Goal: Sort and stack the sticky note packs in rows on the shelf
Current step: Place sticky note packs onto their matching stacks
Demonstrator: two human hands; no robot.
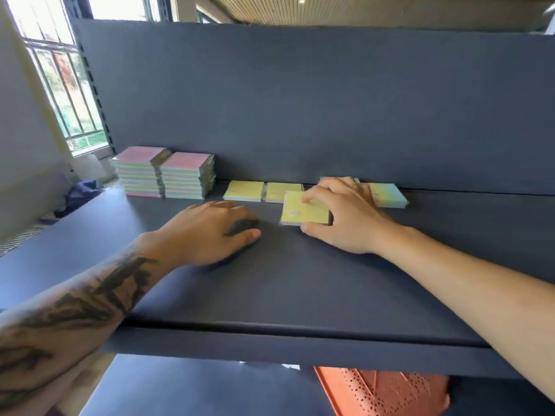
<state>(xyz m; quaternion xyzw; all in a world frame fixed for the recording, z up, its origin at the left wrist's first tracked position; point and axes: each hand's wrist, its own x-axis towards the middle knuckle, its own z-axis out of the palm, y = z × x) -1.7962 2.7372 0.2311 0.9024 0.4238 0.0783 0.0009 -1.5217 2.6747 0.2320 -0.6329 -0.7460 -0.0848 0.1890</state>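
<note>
Right hand (342,213) grips a yellow-topped sticky note pack (301,212) on the shelf (270,289); left hand (210,232) rests flat, fingers relaxed, holding nothing.

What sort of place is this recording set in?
Probably a shop or stockroom: a dark display shelf with a slotted upright, stacked sticky note packs, and a barred window at the left.

A dark grey back panel (300,100) rises behind a matching shelf board (270,289). At the left, a barred window (60,82) lets in bright daylight beside a pale wall (21,130). Overhead runs a slatted ceiling (360,7). Below sits an orange perforated basket (387,391).
</note>
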